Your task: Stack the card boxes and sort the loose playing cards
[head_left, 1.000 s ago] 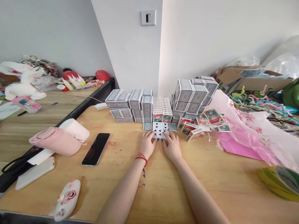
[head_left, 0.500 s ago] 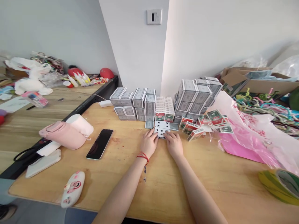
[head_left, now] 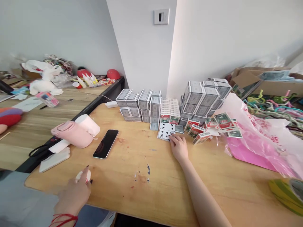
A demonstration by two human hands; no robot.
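Start with the playing cards [head_left: 166, 132]: spread out face up on the counter [head_left: 165, 189], black spades showing, not in any box. Find the right hand [head_left: 179, 148] at 5 o'clock from them, open and flat, fingertips resting on the near edge of the spread.

Look at 12 o'clock from the cards for the grey boxes [head_left: 142, 104], piled in neat rows against the wall (a second, taller pile a bit to the right). Look at 3 o'clock for the red and green boxes [head_left: 199, 129], tipped over in a messy heap, just beside a crinkly pink bag [head_left: 248, 138].

Go to 9 o'clock for a dark phone [head_left: 105, 143] lying flat, then a pink pouch [head_left: 73, 134] past it.

Drop down to 7 o'clock, well apart from the cards, for the left hand [head_left: 73, 195] at the counter's near edge, fingers bent over a small white and pink thing [head_left: 83, 174]. Too blurry to tell whether gripping it or only touching.

Judging by all that: plenty of packs boxed and stacked already, a messy heap not yet tidied, and this one pack loose and unsorted.
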